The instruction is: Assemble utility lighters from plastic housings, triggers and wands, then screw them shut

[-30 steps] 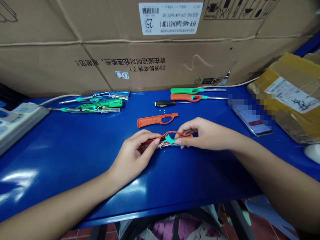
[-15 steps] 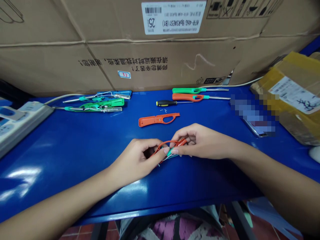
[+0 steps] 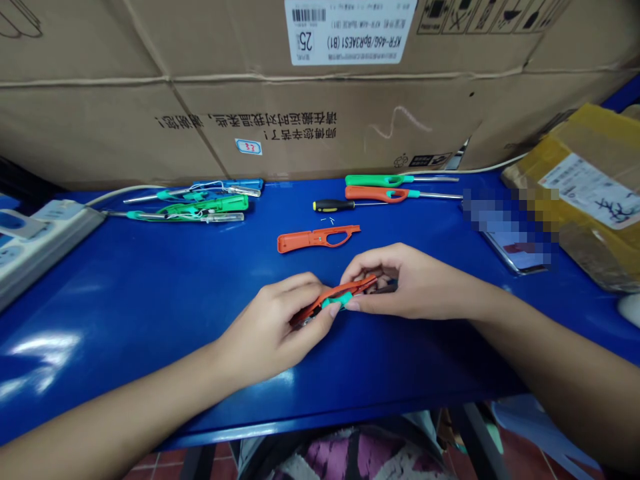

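Note:
Between my two hands is an orange lighter shell [image 3: 345, 289] with a teal part [image 3: 338, 301] at its lower side. My left hand [image 3: 280, 327] is closed round the shell's left end, its thumb by the teal part. The fingers of my right hand [image 3: 400, 283] pinch the right end, the thumb touching the teal part. Behind my hands a loose orange shell half [image 3: 317, 239] lies on the blue table [image 3: 165, 287]. Farther back are a few tiny screws [image 3: 329, 220] and a black and yellow screwdriver [image 3: 334, 205].
Opened green [image 3: 205, 208] and blue [image 3: 227, 185] lighters lie at the back left, near a power strip [image 3: 45, 247]. Closed green [image 3: 373, 180] and orange [image 3: 375, 194] lighters are at the back right. A phone [image 3: 510, 237] and taped box [image 3: 585, 193] are right; a large carton [image 3: 280, 107] stands behind.
The orange shell has turned in my hands, its handle opening no longer showing. The teal part is more exposed, and the thin wires between my fingers are now out of sight.

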The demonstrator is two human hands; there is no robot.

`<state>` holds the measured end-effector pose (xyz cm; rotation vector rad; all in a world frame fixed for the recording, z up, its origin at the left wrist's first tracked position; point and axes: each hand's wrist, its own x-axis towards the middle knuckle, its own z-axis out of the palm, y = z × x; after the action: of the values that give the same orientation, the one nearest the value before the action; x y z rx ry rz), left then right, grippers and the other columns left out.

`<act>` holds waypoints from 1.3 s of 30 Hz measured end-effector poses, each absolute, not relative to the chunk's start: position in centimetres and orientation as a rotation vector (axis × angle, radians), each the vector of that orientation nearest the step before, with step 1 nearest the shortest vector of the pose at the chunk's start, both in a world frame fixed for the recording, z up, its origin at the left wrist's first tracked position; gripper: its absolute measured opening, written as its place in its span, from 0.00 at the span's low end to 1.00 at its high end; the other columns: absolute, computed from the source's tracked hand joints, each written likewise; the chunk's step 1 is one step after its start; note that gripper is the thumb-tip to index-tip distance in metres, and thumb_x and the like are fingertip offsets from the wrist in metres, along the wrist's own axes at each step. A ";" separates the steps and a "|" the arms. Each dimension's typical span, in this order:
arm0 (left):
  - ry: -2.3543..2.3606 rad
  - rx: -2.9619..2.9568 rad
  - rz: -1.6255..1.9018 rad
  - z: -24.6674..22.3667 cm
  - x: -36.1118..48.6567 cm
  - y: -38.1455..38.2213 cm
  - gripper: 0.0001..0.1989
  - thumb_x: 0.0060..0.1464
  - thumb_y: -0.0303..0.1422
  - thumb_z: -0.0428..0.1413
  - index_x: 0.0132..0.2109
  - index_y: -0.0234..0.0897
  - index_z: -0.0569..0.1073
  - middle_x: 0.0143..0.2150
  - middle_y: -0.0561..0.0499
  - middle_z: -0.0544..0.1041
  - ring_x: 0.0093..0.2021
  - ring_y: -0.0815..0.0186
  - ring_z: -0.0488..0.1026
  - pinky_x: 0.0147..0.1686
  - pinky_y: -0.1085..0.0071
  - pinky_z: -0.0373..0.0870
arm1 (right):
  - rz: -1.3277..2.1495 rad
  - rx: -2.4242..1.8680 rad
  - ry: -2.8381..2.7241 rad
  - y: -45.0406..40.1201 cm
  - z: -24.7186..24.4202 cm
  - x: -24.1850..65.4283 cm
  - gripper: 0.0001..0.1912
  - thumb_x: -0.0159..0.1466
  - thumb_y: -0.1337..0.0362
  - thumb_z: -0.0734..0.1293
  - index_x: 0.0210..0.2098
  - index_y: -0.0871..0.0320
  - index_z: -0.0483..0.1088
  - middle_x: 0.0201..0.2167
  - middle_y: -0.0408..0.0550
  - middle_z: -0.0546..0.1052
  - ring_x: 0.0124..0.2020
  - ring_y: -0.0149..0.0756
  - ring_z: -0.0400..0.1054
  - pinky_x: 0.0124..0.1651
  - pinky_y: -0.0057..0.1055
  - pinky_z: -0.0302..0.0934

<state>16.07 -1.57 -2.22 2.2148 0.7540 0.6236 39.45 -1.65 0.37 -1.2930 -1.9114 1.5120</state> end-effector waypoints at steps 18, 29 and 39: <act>0.761 2.383 0.723 -2.5 15.8 -1.8 0.09 0.64 0.31 0.56 0.48 0.32 0.77 0.34 0.51 0.73 0.29 0.71 0.68 0.30 0.74 0.66 | 1.496 -1.194 -1.918 -1.7 0.6 39.2 0.06 0.62 0.65 0.69 0.39 0.58 0.75 0.35 0.43 0.79 0.35 0.30 0.72 0.39 0.26 0.66; 0.769 2.403 0.724 -2.6 15.9 -1.9 0.07 0.64 0.30 0.56 0.45 0.32 0.76 0.30 0.53 0.69 0.27 0.71 0.64 0.29 0.73 0.62 | 1.441 -1.204 -1.943 -1.8 0.5 39.2 0.06 0.61 0.68 0.69 0.39 0.57 0.76 0.36 0.42 0.79 0.36 0.30 0.73 0.40 0.27 0.66; 0.796 2.365 0.722 -2.9 15.9 -1.4 0.10 0.65 0.30 0.55 0.33 0.34 0.70 0.26 0.57 0.61 0.26 0.72 0.58 0.27 0.73 0.56 | 1.178 -1.275 -2.135 -1.7 -0.1 39.6 0.09 0.63 0.62 0.70 0.43 0.55 0.77 0.33 0.40 0.79 0.31 0.30 0.68 0.32 0.27 0.60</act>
<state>15.93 -1.42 -2.87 2.3655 0.7965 0.7223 39.57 -1.75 -0.08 -1.2749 -2.1354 1.1775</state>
